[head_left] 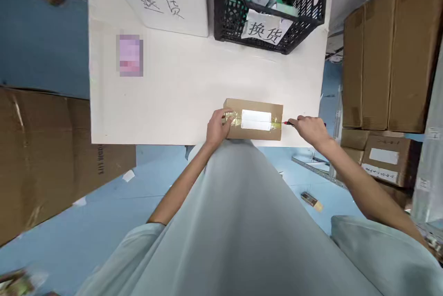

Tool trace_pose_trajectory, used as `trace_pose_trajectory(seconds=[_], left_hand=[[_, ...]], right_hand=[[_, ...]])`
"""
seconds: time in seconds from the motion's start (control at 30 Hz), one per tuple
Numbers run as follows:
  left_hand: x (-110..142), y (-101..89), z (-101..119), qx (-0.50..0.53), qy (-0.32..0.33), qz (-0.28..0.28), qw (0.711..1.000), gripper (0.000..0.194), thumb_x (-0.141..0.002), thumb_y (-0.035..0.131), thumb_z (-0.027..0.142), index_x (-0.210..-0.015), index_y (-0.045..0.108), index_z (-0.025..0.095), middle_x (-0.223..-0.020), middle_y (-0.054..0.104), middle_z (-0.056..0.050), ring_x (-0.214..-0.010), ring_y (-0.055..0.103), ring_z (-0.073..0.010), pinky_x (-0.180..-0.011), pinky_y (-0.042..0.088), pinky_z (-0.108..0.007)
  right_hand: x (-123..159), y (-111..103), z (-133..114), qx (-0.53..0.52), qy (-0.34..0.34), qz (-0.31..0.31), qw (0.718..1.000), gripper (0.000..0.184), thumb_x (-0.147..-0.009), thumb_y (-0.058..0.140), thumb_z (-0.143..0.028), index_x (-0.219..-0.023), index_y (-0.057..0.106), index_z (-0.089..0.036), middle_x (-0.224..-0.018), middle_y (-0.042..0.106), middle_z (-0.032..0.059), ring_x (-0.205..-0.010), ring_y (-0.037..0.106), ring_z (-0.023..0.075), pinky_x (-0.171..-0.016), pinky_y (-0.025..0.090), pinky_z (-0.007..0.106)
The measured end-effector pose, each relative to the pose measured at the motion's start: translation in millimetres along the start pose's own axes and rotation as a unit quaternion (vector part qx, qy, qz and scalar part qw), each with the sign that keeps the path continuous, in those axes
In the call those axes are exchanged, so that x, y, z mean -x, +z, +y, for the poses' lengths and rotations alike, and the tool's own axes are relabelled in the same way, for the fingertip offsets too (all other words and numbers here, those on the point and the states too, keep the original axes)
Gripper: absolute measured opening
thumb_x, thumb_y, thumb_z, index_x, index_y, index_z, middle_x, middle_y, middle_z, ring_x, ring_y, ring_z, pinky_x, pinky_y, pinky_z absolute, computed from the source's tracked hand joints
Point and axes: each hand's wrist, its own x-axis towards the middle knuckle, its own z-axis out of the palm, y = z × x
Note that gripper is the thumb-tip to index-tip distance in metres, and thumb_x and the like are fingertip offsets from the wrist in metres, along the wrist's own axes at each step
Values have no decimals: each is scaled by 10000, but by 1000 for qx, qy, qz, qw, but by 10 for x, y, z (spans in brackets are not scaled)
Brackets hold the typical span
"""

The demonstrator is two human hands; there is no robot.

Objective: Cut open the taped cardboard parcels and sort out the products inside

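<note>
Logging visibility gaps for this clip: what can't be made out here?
All in the head view:
Small carton: contents hidden by its closed, taped top.
White label: any print too small to read.
Red-and-black tool: handle mostly covered by the right hand.
Pinkish item: blurred into blocks.
White bin: far part cut off by the top edge.

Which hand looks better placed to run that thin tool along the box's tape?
Probably the right hand: it grips the tool, whose tip is by one end of the box. The left hand rests on the opposite end.
</note>
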Motion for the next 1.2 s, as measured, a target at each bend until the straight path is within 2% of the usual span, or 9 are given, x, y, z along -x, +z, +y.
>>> trace_pose_trajectory(seconds=[0.17,0.3,0.4,0.57,0.7,0.8,0.9,1.03,1.2], left_hand=[[-21,-21,-21,17,11,1,1000,281,-1031,671,363,-1277,770,270,-1379,766,-92,-1253,720,-277,-1092,623,-434],[-40,-158,-114,72,-12,-2,997,306,-1014,680,429,-1256,777,268,-1400,767,-89,-1252,729,-278,-1098,620,-441],[-63,-332,-254,132,-49,-13,990,380,-961,730,505,-1233,764,242,-1387,772,-108,-1234,743,-281,-1069,627,-426],[-84,-700,-572,152,-108,2,982,471,-887,790,549,-1223,740,223,-1382,765,-140,-1114,773,-267,-981,641,-413],[-84,-1009,-716,95,-123,45,987,387,-868,781,492,-1143,761,222,-1332,783,-140,-1244,734,-303,-1069,619,-468],[-43,-1195,-596,29,-110,71,991,389,-853,803,480,-1154,791,235,-1370,775,-144,-1225,727,-314,-1048,635,-492],[63,-1310,-305,39,-87,64,993,453,-922,769,511,-1285,786,241,-1454,755,-140,-1137,759,-286,-979,664,-459],[256,-1431,37,88,-83,65,991,458,-1029,685,567,-1329,781,236,-1442,781,-116,-1331,733,-293,-1185,585,-474],[423,-1545,147,137,-112,26,984,626,-951,800,663,-1411,755,242,-1534,733,-135,-1438,689,-358,-1216,576,-530]], right_hand=[[-13,241,121,-67,5,39,997,444,-1205,400,-393,-1496,710,-265,-1243,802,152,-1019,754,296,-793,430,355],[-16,429,55,-170,-18,86,981,452,-1192,383,-357,-1474,706,-215,-1258,809,147,-1062,752,301,-822,489,359],[-29,453,-104,-261,-44,138,954,458,-1187,361,-354,-1450,705,-207,-1306,806,147,-1090,763,307,-870,533,371],[-54,124,-540,-347,-105,198,911,432,-1183,397,-393,-1450,705,-250,-1335,806,120,-1110,769,308,-886,558,381],[-97,-365,-1006,-301,-150,212,918,416,-1192,399,-361,-1433,722,-258,-1215,819,104,-1007,749,279,-822,509,355],[-163,-683,-1366,-253,-173,220,926,372,-1183,439,-311,-1369,758,-267,-1110,813,96,-955,720,259,-776,454,339],[-265,-864,-1675,-250,-198,226,920,345,-1167,484,-272,-1380,755,-266,-1148,817,101,-1012,720,262,-774,440,335],[-370,-931,-1932,-322,-165,226,904,363,-1200,438,-365,-1379,735,-257,-1211,830,92,-1056,743,273,-751,453,331],[-346,-879,-2034,-405,-129,235,874,409,-1213,382,-434,-1335,734,-265,-1248,836,68,-1076,764,268,-765,498,334]])
